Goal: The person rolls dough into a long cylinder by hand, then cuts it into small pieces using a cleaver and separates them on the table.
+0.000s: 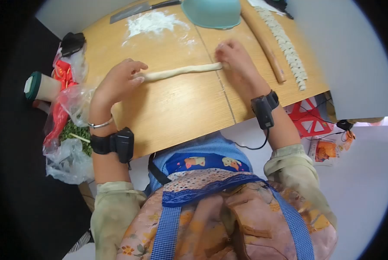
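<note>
A long, thin dough rope [183, 71] stretches across the wooden table between my two hands. At its left end is my left hand [122, 81], with the thumb on the dough and the index finger raised a little above it. My right hand [237, 58], slightly blurred, has its fingers curled at the rope's right end, which partly hides that tip. A patch of white flour [152, 24] is spread on the table beyond the rope.
A cleaver [131, 11] and an upturned teal bowl [212, 13] are at the back. To the right lie a rolling pin [263, 43] and a row of small dough pieces [284, 45]. Plastic bags with chopped greens [75, 134] and a lidded container [44, 86] are left.
</note>
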A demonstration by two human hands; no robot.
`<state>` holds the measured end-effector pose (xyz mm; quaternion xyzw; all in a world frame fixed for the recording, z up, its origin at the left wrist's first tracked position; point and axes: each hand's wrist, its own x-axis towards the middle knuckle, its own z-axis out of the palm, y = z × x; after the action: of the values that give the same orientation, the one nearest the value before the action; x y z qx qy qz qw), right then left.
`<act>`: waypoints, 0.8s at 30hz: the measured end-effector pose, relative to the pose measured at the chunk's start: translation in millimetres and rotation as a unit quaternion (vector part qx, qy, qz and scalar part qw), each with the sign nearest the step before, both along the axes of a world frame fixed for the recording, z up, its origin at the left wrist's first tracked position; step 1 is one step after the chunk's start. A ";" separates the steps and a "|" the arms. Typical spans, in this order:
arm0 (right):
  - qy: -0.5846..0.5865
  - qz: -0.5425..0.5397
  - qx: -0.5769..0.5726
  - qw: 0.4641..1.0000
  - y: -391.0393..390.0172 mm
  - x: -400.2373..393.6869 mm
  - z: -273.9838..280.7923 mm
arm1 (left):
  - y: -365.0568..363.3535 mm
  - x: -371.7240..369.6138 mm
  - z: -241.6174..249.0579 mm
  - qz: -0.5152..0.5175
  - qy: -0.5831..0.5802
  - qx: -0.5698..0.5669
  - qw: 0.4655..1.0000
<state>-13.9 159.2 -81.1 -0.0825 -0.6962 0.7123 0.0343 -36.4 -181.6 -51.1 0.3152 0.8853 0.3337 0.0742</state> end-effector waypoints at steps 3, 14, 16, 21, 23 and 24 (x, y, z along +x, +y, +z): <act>0.197 -0.044 0.274 0.940 -18.3 -15.6 4.4 | -1.2 4.4 -17.5 0.047 0.017 -0.021 0.999; 0.288 0.137 0.634 0.705 -105.6 9.4 -35.4 | 49.5 8.6 -72.8 0.214 0.310 -0.169 0.911; 0.297 0.160 0.634 0.696 -96.1 37.6 -29.8 | 45.6 50.5 -64.2 0.155 0.263 -0.157 0.939; 0.279 0.261 0.627 0.679 -76.5 101.4 -17.0 | 39.4 130.8 -48.2 0.132 0.172 -0.201 0.955; 0.277 0.280 0.618 0.680 -73.6 104.9 -15.6 | 41.1 126.6 -48.3 0.135 0.163 -0.201 0.956; 0.276 0.283 0.617 0.680 -73.8 99.0 -14.3 | 44.1 115.1 -50.1 0.153 0.151 -0.222 0.951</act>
<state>85.1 85.4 -95.5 0.3587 -0.9271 0.0870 0.0646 78.7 -137.6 -101.2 0.1979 0.9756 0.0843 -0.0444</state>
